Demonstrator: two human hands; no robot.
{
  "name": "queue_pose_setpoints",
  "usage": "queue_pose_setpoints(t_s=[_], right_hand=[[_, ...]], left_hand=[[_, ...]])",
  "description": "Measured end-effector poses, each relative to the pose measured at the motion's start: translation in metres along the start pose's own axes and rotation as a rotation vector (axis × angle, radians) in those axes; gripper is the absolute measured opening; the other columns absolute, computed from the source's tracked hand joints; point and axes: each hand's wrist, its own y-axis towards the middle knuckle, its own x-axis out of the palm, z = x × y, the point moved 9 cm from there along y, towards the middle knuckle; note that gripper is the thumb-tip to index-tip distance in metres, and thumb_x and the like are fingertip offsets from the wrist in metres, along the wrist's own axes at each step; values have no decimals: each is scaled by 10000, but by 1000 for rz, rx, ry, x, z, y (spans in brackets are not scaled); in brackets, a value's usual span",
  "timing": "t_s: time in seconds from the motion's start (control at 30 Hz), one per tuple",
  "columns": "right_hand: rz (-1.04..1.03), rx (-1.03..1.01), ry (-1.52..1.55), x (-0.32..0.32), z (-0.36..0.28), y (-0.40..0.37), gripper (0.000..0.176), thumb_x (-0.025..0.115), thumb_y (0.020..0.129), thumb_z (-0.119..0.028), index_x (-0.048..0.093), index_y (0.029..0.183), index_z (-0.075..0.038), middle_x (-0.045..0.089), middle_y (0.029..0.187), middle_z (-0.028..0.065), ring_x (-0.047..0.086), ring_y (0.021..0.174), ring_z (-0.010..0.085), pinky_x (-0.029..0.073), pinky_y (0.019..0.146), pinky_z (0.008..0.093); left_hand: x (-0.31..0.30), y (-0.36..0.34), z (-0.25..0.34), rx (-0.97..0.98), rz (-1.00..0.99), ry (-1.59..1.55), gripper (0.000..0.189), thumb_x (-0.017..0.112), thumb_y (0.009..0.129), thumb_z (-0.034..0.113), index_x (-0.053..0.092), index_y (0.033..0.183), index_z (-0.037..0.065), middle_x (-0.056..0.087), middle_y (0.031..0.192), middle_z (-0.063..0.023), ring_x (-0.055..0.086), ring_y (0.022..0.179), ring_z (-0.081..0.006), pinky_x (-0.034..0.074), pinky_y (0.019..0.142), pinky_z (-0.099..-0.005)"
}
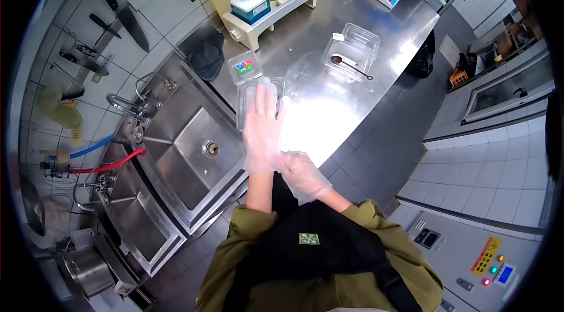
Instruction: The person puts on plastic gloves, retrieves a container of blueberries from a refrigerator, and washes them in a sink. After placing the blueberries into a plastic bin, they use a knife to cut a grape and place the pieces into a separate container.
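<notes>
"Two gloved hands; how do they lie from that clear plastic box [239, 109]?"

"The left hand [262, 127] is over its near end, spread wide, gripping nothing that I can see. The right hand [305, 176] is off its near right side, closer to the wearer."

"And the left glove [258, 156]?"

"On that spread hand, reaching from the box back to the wrist, its long axis in line with the forearm, fingertips pointing away from the wearer. The right fingers come in slantwise from the right and touch its cuff. Whether they pinch the film, I can't tell."

"What else is around the box?"

"A labelled lid [244, 66] just beyond it, the steel sink [200, 127] to its left. Well off to its right, on the tabletop [302, 42], a second clear box [346, 50] has a dark spoon [356, 70] lying across it."
</notes>
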Motion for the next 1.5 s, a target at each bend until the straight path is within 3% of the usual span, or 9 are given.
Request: queue_pose_setpoints(t_s=[0.13, 0.2, 0.33, 0.47, 0.7, 0.97, 1.23, 1.33, 1.5], right_hand=[[-132, -351, -194, 34, 0, -2, 194, 534, 888, -164, 574, 770, -15, 548, 664, 181, 540, 624, 370, 439, 578, 424], [-240, -386, -260, 49, 14, -2, 179, 523, 886, -160, 574, 779, -26, 548, 658, 177, 538, 634, 388, 438, 579, 437], [-107, -443, -312, 42, 65, 30, 202, 537, 881, -219, 574, 877, -21, 556, 657, 142, 546, 598, 354, 446, 578, 425], [238, 520, -16, -16, 143, 80, 286, 542, 873, -228, 569, 1053, -6, 615, 832, 162, 598, 755, 319, 477, 714, 401], [102, 455, -36, 33, 214, 103, 438, 559, 865, -180, 481, 1265, -19, 583, 686, 46, 529, 546, 111, 442, 494, 283], [-101, 556, 59, 144, 95, 120, 385, 543, 873, -107, 504, 1230, 29, 603, 763, 50, 516, 602, 93, 428, 531, 245], [-216, 533, -141, 240, 107, 172, 400, 619, 839, -199, 546, 1164, 22, 620, 725, 107, 585, 615, 181, 458, 571, 323], [-348, 340, -361, 298, 121, 212, 376, 584, 823, -252, 584, 1094, 9, 629, 934, 222, 608, 891, 319, 461, 784, 419], [-535, -44, -460, 390, 108, 266, 385, 574, 794, -237, 601, 1096, -1, 589, 1123, 229, 537, 1111, 339, 398, 974, 400]], left_hand=[[-2, -9, 15, -62, -118, -335, 416, 461, 970, 285, 399, 1325, 78, 476, 1305, -29, 469, 1143, -129, 327, 1039, -369], [-51, -21, 30, 116, 445, -33, 323, 516, 951, 344, 546, 1095, 56, 568, 994, -19, 522, 843, -93, 456, 780, -270], [-87, -34, 83, 276, 636, 607, 402, 572, 910, 411, 468, 653, 120, 404, 547, 53, 345, 461, -52, 255, 425, -229], [-76, -34, 152, 258, 621, 1083, 471, 569, 891, 475, 501, 633, 87, 416, 543, 30, 383, 483, -77, 286, 464, -252], [-145, 70, 389, 791, 935, 2184, 314, 459, 939, 273, 619, 860, 15, 646, 771, -109, 651, 730, -239, 490, 639, -365], [-246, 180, 475, 182, 1143, 2333, 257, 548, 821, 141, 608, 1054, 50, 628, 1053, -153, 624, 984, -277, 508, 836, -362], [-267, 195, 449, -145, 1035, 3039, 186, 487, 893, 219, 657, 933, 156, 628, 993, -42, 609, 935, -192, 491, 725, -364], [-186, 169, 378, -372, 250, 3175, 212, 519, 834, 211, 708, 850, 116, 669, 921, -72, 631, 897, -245, 491, 762, -371], [-108, 53, 323, -209, 202, 2460, 248, 474, 766, 78, 633, 911, -44, 626, 901, -247, 634, 849, -371, 505, 778, -440]])
